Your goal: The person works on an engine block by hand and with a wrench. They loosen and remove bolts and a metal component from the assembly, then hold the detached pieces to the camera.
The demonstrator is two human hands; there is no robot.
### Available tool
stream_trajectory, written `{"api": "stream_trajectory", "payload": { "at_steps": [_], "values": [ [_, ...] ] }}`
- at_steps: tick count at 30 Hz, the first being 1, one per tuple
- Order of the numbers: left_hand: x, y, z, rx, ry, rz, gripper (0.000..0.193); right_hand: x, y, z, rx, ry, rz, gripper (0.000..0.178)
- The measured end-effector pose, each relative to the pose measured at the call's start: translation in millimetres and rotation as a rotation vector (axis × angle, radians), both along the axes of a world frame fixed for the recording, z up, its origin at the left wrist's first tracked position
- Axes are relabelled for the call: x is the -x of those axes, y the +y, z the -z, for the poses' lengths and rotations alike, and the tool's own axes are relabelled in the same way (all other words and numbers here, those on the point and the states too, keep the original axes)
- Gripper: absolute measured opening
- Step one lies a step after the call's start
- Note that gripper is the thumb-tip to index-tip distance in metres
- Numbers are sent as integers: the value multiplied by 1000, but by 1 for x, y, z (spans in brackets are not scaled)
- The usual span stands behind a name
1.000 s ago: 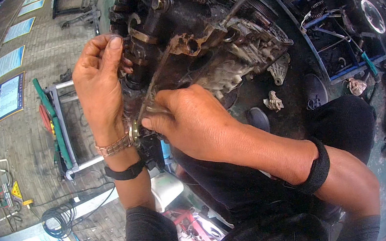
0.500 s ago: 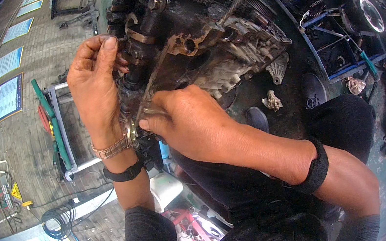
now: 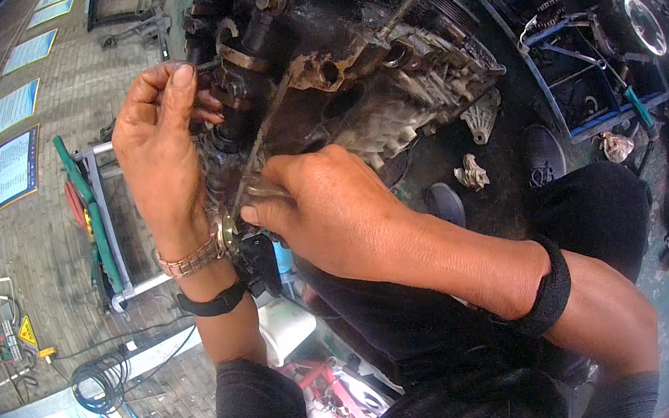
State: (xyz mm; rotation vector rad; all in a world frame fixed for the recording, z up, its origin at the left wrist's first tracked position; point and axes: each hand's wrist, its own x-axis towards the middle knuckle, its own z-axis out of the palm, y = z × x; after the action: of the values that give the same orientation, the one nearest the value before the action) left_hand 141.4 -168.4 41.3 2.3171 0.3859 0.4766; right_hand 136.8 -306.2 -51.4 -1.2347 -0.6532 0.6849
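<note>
A dark, oily engine [image 3: 317,83] with a toothed wheel at its top and ribbed, pale metal on its right flank stands before me. My left hand [image 3: 163,147], watch on its wrist, is raised at the engine's left side. Its thumb points up and its fingers curl in against the dark shafts; whatever they hold is hidden. Lower down, my right hand [image 3: 326,206] is closed at the engine's near edge, thumb against bent fingers. A sliver of shiny metal shows by those fingers, too little to name. My two hands are apart, the right beside the left wrist.
To the right, a blue-edged tray [image 3: 563,130] holds metal parts and a green-handled tool. Crumpled paper [image 3: 472,174] lies on the floor near my shoes. A metal frame [image 3: 119,231] with green bars stands left; a white bucket [image 3: 287,331] is below my arms.
My left hand has shifted very slightly to the left. The right hand keeps its place and its closed grip.
</note>
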Motion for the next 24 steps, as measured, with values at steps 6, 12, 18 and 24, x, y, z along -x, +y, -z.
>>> {"api": "stream_trajectory", "payload": {
  "at_steps": [6, 12, 18, 24],
  "values": [
    [-1, 0, 2, -2, -33, -4, 15, 2, 1, 1, -22, -23, 49, 27],
    [-1, 0, 1, 16, -33, 1, 15, 0, 1, 0, 21, 8, -12, 28],
    [0, -1, 1, -7, -30, -4, 15, 2, 1, 1, -5, -30, 27, 27],
    [0, -3, 1, 2, -21, -20, 15, 2, 0, 1, 19, -27, 0, 28]
  ]
}}
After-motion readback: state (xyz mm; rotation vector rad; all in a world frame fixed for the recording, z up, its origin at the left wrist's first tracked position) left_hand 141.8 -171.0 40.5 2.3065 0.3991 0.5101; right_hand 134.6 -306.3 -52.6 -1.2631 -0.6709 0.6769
